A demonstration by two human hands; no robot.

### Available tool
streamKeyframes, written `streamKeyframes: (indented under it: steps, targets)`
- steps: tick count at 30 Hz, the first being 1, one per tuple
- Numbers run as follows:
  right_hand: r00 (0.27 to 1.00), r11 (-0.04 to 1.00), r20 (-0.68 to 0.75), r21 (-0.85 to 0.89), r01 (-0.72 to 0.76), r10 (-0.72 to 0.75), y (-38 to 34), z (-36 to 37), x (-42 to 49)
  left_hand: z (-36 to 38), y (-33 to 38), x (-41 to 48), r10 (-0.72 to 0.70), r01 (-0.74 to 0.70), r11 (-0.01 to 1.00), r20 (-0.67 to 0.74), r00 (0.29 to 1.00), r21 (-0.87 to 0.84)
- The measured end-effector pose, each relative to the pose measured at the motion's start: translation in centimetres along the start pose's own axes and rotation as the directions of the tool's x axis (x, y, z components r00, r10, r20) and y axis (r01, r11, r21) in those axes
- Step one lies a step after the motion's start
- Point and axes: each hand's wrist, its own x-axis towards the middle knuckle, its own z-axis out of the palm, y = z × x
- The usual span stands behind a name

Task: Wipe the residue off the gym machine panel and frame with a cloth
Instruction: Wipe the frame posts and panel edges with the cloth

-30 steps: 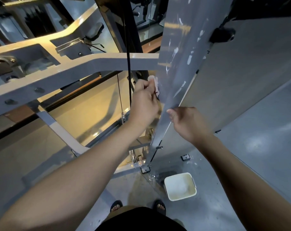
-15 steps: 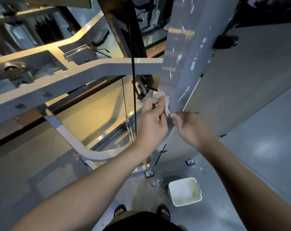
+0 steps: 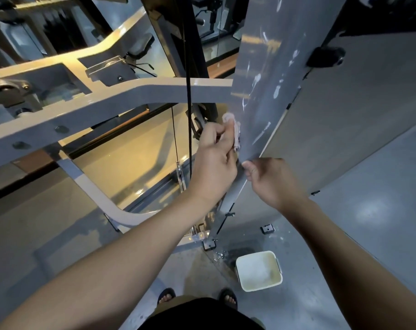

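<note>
Against the panel [image 3: 261, 55], left hand [image 3: 216, 163] pinches the cloth [image 3: 234, 129]; right hand [image 3: 276, 182] curls round its edge

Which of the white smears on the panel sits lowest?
The long, thin slanted streak, just right of the cloth held in the left hand. The other smears are shorter blobs and flecks, all higher up the panel.

the crumpled pale pink cloth [image 3: 234, 131] in the grip looks soft and matt. the grey panel [image 3: 256, 55] against it is smooth, glossy, flecked above the grip with dull white residue [image 3: 276, 91]. left of the grip, the pale grey painted metal frame bar [image 3: 121, 101] gleams.
</note>
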Motion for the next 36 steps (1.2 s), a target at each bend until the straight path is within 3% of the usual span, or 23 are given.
streamKeyframes:
  steps: [3,8,12,14,17,19,23,25,29,31,33,34,36]
  targets:
    - [1.0,0.999,0.018,-0.04,0.001,-0.001,-0.3,-0.5,-0.1,0.2,-0.4,-1.2,-0.175,0.179,0.984,0.111,0.978,-0.023]
    - [0.999,0.995,-0.004,-0.09,0.032,-0.033,-0.2,-0.1,0.1,0.3,0.0,0.3,-0.052,0.051,0.997,-0.022,0.998,-0.061]
    - [1.0,0.996,0.006,-0.087,0.029,-0.029,-0.1,-0.1,0.0,1.6,-1.3,-2.7,-0.283,0.297,0.95,0.131,0.95,-0.097]
    - [1.0,0.995,-0.006,-0.095,0.026,-0.027,-0.1,-0.1,-0.1,1.8,-1.2,-2.9,-0.319,0.333,0.933,0.112,0.941,-0.135]
    - [0.996,0.991,-0.033,-0.112,0.073,-0.077,0.0,0.1,-0.1,1.2,-0.7,0.1,-0.26,0.256,0.953,-0.003,0.966,-0.162]
    - [0.995,0.993,-0.057,-0.082,0.081,-0.086,0.0,0.2,0.0,1.4,-1.4,0.9,-0.213,0.212,0.97,-0.001,0.977,-0.116]
    - [0.997,0.998,-0.055,-0.048,0.047,-0.049,0.2,0.6,0.0,2.2,-2.3,-2.1,-0.349,0.356,0.934,0.128,0.928,-0.032]
    - [0.996,0.998,-0.071,-0.042,0.051,-0.054,0.2,0.7,0.0,1.9,-1.7,-1.3,-0.356,0.363,0.926,0.083,0.931,-0.104]
    - [0.997,0.998,-0.064,-0.026,0.051,-0.052,0.2,0.5,0.0,0.6,-0.5,2.0,-0.159,0.15,0.981,-0.061,0.985,-0.126]
    - [0.998,0.999,-0.053,-0.009,0.035,-0.035,0.2,0.6,-0.1,0.8,-1.2,1.6,-0.262,0.264,0.962,0.039,0.964,-0.068]
    - [0.999,0.999,-0.042,0.041,0.006,-0.005,0.0,0.5,-0.2,1.2,-1.6,0.1,-0.469,0.475,0.88,0.16,0.868,0.006]
    - [1.0,0.999,-0.031,0.051,0.002,-0.001,-0.1,0.5,-0.2,1.3,-1.2,-0.5,-0.509,0.515,0.857,0.161,0.845,0.005]
    - [0.999,1.0,-0.036,0.024,0.013,-0.012,-0.3,0.3,-0.3,1.2,-0.4,0.0,-0.459,0.466,0.88,0.088,0.884,-0.089]
